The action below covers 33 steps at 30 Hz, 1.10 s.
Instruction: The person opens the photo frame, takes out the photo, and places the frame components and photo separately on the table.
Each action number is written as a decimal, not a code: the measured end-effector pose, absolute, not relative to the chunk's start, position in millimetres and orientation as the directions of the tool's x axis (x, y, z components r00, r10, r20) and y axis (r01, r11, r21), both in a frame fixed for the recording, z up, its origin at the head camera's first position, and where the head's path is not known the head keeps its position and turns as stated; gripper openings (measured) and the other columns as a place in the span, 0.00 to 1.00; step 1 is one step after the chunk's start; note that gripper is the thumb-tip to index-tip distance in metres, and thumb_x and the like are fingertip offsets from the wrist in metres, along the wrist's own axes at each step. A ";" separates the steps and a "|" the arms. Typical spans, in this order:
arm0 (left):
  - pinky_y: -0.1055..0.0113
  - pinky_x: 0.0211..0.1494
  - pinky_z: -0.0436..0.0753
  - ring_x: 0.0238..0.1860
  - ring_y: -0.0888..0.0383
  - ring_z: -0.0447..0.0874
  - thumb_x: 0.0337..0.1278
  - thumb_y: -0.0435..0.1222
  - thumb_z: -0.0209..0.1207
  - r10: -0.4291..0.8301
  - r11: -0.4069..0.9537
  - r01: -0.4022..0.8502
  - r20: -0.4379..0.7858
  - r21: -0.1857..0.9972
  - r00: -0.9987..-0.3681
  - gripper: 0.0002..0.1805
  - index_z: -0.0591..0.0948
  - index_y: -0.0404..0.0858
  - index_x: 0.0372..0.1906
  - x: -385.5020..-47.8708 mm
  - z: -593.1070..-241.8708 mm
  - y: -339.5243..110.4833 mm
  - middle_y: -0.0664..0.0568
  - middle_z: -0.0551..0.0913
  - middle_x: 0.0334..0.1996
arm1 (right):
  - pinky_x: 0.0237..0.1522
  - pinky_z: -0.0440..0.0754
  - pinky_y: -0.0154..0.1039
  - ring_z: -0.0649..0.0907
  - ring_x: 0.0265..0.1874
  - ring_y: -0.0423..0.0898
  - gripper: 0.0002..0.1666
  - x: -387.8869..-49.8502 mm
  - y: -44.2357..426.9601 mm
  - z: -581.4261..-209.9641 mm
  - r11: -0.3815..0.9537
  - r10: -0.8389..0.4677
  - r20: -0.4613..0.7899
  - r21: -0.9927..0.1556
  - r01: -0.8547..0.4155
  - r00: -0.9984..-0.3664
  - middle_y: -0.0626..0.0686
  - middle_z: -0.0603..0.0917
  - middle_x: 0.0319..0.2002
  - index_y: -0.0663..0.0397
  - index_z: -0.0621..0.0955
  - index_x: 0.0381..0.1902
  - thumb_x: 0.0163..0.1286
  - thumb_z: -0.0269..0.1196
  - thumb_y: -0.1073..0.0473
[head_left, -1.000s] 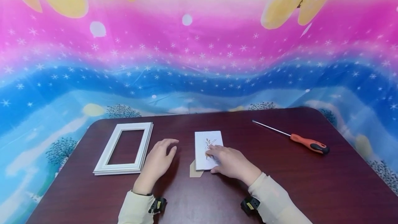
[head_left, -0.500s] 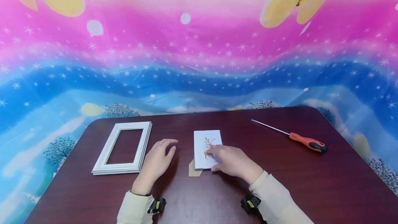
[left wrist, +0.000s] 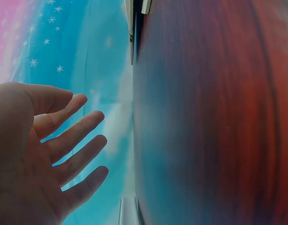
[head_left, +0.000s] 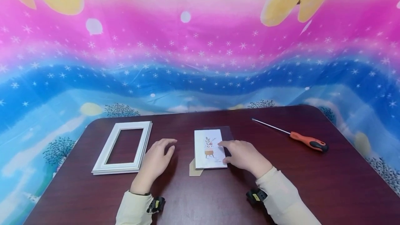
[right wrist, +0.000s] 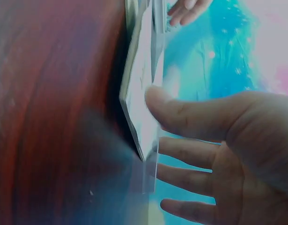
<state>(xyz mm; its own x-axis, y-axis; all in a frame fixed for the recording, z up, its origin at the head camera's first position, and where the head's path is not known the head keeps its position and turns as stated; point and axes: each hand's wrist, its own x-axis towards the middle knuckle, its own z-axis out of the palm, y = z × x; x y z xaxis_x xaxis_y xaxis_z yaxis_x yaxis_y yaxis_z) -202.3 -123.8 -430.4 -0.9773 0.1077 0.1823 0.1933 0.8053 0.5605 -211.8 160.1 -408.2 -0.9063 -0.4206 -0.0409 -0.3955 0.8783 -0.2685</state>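
A white card printed with a potted plant lies in the middle of the dark red table. A clear plastic sheet juts out past its right and far edges. Under the near left corner, a tan piece of cardboard sticks out. My right hand touches the stack at its right side, index fingertip and thumb over the sheet and card. In the right wrist view its fingers look fairly straight. My left hand hovers with fingers relaxed and holds nothing, between the white picture frame and the card.
To the right lies a screwdriver with an orange and black handle, its shaft pointing to the far left. Behind the table hangs a colourful printed cloth. Black straps sit at both wrists.
My right hand has slid to the right, uncovering the printed plant. The clear sheet has shifted right with it and now shows beyond the card. My left hand stays nearly still.
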 end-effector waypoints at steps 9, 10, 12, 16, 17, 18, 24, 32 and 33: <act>0.43 0.62 0.73 0.64 0.44 0.73 0.70 0.37 0.57 0.108 0.798 0.190 0.174 0.573 -0.979 0.16 0.82 0.41 0.58 -202.7 -428.8 -125.6 0.46 0.80 0.59 | 0.35 0.80 0.43 0.83 0.38 0.49 0.33 -213.3 164.4 -404.0 0.882 -0.418 -0.058 -0.263 -0.390 -0.907 0.57 0.86 0.47 0.56 0.80 0.61 0.56 0.76 0.60; 0.43 0.62 0.73 0.64 0.44 0.73 0.70 0.37 0.57 0.108 0.797 0.189 0.174 0.573 -0.979 0.16 0.82 0.41 0.58 -202.7 -428.8 -126.0 0.46 0.80 0.59 | 0.34 0.79 0.43 0.83 0.36 0.48 0.33 -213.1 164.1 -403.6 0.882 -0.418 -0.060 -0.266 -0.389 -0.906 0.57 0.86 0.47 0.56 0.80 0.61 0.56 0.76 0.60; 0.44 0.63 0.72 0.64 0.44 0.73 0.70 0.37 0.56 0.107 0.796 0.189 0.174 0.575 -0.979 0.16 0.82 0.41 0.58 -202.5 -429.0 -126.8 0.46 0.80 0.59 | 0.32 0.77 0.41 0.80 0.31 0.46 0.33 -212.5 163.1 -402.9 0.882 -0.415 -0.064 -0.273 -0.384 -0.907 0.57 0.87 0.45 0.56 0.80 0.61 0.57 0.75 0.60; 0.44 0.63 0.72 0.64 0.44 0.73 0.70 0.37 0.56 0.109 0.793 0.189 0.172 0.579 -0.979 0.16 0.82 0.41 0.59 -202.7 -430.0 -128.0 0.45 0.79 0.59 | 0.33 0.76 0.42 0.78 0.30 0.44 0.31 -210.7 160.0 -402.2 0.880 -0.416 -0.060 -0.278 -0.385 -0.907 0.55 0.87 0.44 0.55 0.80 0.61 0.59 0.74 0.59; 0.44 0.63 0.72 0.64 0.44 0.73 0.70 0.37 0.56 0.109 0.793 0.190 0.171 0.578 -0.979 0.16 0.81 0.41 0.59 -203.0 -430.3 -128.1 0.45 0.79 0.60 | 0.34 0.77 0.42 0.80 0.32 0.45 0.31 -209.9 159.0 -402.1 0.877 -0.421 -0.054 -0.278 -0.391 -0.905 0.55 0.87 0.45 0.54 0.80 0.60 0.59 0.74 0.58; 0.44 0.63 0.72 0.64 0.44 0.73 0.70 0.37 0.56 0.110 0.794 0.190 0.171 0.578 -0.979 0.16 0.81 0.41 0.59 -203.3 -430.6 -128.2 0.46 0.79 0.60 | 0.35 0.78 0.43 0.81 0.34 0.45 0.30 -209.0 157.8 -401.7 0.873 -0.428 -0.046 -0.278 -0.400 -0.902 0.55 0.87 0.45 0.54 0.81 0.60 0.59 0.74 0.58; 0.43 0.63 0.72 0.64 0.43 0.73 0.70 0.37 0.56 0.113 0.800 0.190 0.168 0.569 -0.979 0.16 0.81 0.41 0.59 -203.6 -431.8 -129.3 0.45 0.79 0.60 | 0.38 0.81 0.44 0.85 0.38 0.47 0.27 -203.5 149.5 -402.1 0.843 -0.479 0.003 -0.279 -0.461 -0.878 0.54 0.87 0.46 0.55 0.82 0.57 0.59 0.74 0.59; 0.43 0.63 0.72 0.63 0.43 0.73 0.70 0.37 0.56 0.115 0.802 0.191 0.166 0.565 -0.979 0.16 0.81 0.41 0.59 -203.5 -432.0 -130.1 0.45 0.80 0.59 | 0.38 0.83 0.46 0.86 0.37 0.49 0.22 -198.5 140.7 -405.7 0.799 -0.547 0.064 -0.259 -0.543 -0.835 0.52 0.87 0.42 0.55 0.84 0.52 0.59 0.74 0.59; 0.43 0.63 0.72 0.63 0.43 0.74 0.70 0.37 0.56 0.115 0.803 0.191 0.167 0.565 -0.979 0.16 0.81 0.41 0.59 -203.5 -431.9 -130.1 0.45 0.80 0.59 | 0.38 0.83 0.47 0.86 0.38 0.49 0.22 -198.1 139.8 -406.6 0.792 -0.555 0.078 -0.257 -0.554 -0.828 0.52 0.87 0.42 0.54 0.84 0.52 0.59 0.74 0.59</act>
